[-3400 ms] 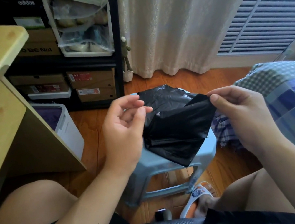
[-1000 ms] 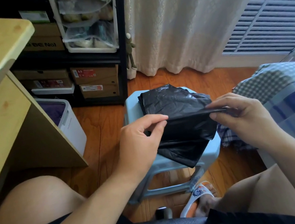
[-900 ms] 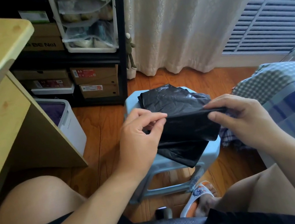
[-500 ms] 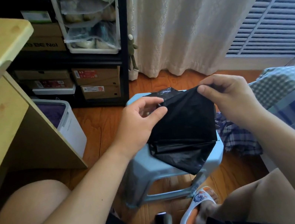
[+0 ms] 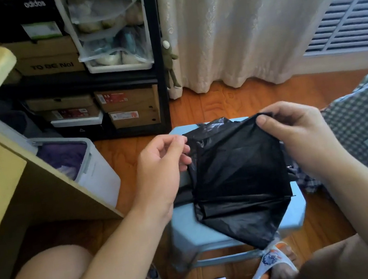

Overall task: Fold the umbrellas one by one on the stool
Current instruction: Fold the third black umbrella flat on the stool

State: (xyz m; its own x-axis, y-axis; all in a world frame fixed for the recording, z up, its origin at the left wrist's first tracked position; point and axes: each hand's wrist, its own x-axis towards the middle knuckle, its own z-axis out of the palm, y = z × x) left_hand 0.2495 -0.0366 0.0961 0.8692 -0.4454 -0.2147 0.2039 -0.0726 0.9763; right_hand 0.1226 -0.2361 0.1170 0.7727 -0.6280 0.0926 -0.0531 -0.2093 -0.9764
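The black sheet (image 5: 237,174) lies on the stool (image 5: 186,231), its near point hanging over the stool's near edge and its far portion raised off the seat. The task calls it an umbrella, though it reads as thin, glossy film. The left hand (image 5: 161,167) pinches the sheet's left edge between thumb and fingers; the right hand (image 5: 298,130) pinches the far right corner, thumb on top, fingers curled behind. The step in hand appears to be turning the raised flap over to form the next fold. Keep both pinches level and apart so the held edge is taut and straight. Lower the flap so its side edges line up with the layers below, near the stool's right edge. Hold the crease already visible across the near part flat on the seat. Thin film is likely to slip and trap air; press from the crease outward before letting go.
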